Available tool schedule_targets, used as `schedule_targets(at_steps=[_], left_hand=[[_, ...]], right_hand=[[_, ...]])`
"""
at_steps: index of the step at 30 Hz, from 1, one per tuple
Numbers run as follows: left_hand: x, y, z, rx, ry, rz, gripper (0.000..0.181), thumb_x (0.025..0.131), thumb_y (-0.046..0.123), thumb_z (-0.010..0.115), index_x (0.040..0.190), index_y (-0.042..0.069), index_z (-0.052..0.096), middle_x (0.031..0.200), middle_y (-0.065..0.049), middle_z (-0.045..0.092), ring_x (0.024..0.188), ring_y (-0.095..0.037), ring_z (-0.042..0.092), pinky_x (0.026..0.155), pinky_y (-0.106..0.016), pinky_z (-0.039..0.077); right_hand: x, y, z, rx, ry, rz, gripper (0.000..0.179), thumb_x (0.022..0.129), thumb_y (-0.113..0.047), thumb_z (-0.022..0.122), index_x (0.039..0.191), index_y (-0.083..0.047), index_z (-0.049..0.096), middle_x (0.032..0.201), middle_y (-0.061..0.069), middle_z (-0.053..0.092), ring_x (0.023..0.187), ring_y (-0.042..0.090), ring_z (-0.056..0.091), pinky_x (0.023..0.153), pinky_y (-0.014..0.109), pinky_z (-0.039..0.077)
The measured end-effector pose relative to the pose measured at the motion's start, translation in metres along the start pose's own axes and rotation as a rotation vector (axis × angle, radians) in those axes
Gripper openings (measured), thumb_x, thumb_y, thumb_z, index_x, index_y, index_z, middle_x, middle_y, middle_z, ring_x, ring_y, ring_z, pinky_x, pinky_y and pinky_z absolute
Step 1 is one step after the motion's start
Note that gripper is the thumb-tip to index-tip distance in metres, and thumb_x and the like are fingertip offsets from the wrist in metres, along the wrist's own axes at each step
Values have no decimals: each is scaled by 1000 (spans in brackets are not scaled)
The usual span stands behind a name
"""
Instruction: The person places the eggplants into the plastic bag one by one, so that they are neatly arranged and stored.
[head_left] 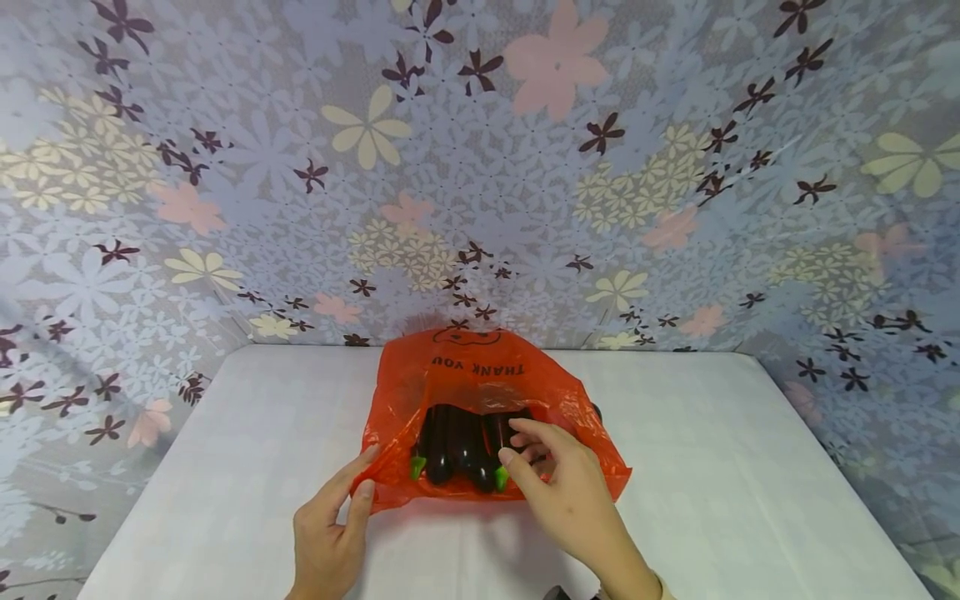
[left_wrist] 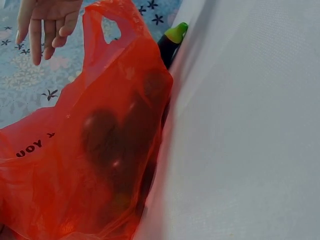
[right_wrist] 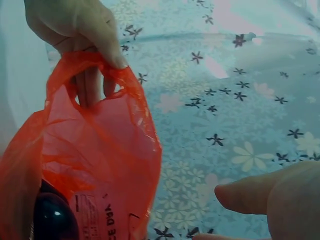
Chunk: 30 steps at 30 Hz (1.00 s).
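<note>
A red plastic bag [head_left: 480, 367] printed THANK YOU lies with its mouth facing me. Inside are several glossy dark eggplants [head_left: 457, 446] with green caps. My left hand [head_left: 330, 525] is at the bag's left edge; in the right wrist view that hand [right_wrist: 80, 25] grips a handle loop of the bag [right_wrist: 100, 125], fingers through it. Over the right part of the mouth hovers my right hand [head_left: 566, 492], thumb and fingers apart, near the eggplants. In the left wrist view the right hand [left_wrist: 50, 25] has loose fingers and holds nothing.
A white-covered table [head_left: 697, 467] carries the bag. Behind it stands a flower-patterned backdrop [head_left: 525, 208]. Another eggplant [left_wrist: 172, 42] with a green cap shows past the bag's edge in the left wrist view. A dark end [head_left: 597, 412] peeks out at the bag's right.
</note>
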<state>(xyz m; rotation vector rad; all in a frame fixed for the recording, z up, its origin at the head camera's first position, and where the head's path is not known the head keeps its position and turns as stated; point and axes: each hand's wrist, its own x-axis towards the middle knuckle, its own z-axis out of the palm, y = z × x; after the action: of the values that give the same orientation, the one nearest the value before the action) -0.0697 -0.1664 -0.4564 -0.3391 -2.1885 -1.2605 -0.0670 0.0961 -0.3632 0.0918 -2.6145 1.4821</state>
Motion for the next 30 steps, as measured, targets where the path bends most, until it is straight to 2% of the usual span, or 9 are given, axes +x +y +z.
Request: schedule_targets(at_steps=[4, 7, 14, 22, 30], left_hand=[[0, 1, 1, -4, 11, 15, 34, 93, -3, 67, 127, 2, 69, 122, -7, 71, 115, -13, 66, 95, -14, 45], [0, 0, 1, -1, 4, 11, 34, 93, -2, 66, 127, 2, 69, 123, -7, 71, 116, -10, 65, 96, -14, 45], [0, -1, 1, -1, -4, 6, 34, 93, -3, 67, 127, 1, 68, 123, -10, 71, 117, -10, 65, 97, -13, 45], [0, 0, 1, 0, 1, 5, 34, 93, -2, 66, 127, 2, 69, 123, -9, 71, 117, -10, 65, 97, -13, 44], [0, -3, 1, -19, 9, 16, 35, 91, -6, 66, 126, 1, 69, 121, -11, 72, 116, -8, 65, 98, -14, 45]], right_hand=[[-4, 0, -9, -13, 21, 22, 32, 93, -28, 74, 123, -20, 69, 103, -7, 68, 89, 7, 62, 75, 25, 57], [-7, 2, -16, -19, 41, 23, 32, 94, -28, 73, 124, -21, 69, 106, -8, 69, 89, 6, 63, 77, 27, 57], [-10, 8, -32, -5, 87, 8, 32, 96, -27, 71, 126, -18, 68, 105, -5, 70, 90, 9, 64, 78, 27, 58], [-13, 12, -48, -51, 141, 18, 34, 99, -32, 66, 127, -15, 67, 108, -3, 71, 94, 9, 64, 82, 25, 58], [-9, 22, -63, -45, 193, 20, 33, 100, -28, 65, 128, -9, 67, 109, 6, 71, 86, 16, 70, 70, 24, 58]])
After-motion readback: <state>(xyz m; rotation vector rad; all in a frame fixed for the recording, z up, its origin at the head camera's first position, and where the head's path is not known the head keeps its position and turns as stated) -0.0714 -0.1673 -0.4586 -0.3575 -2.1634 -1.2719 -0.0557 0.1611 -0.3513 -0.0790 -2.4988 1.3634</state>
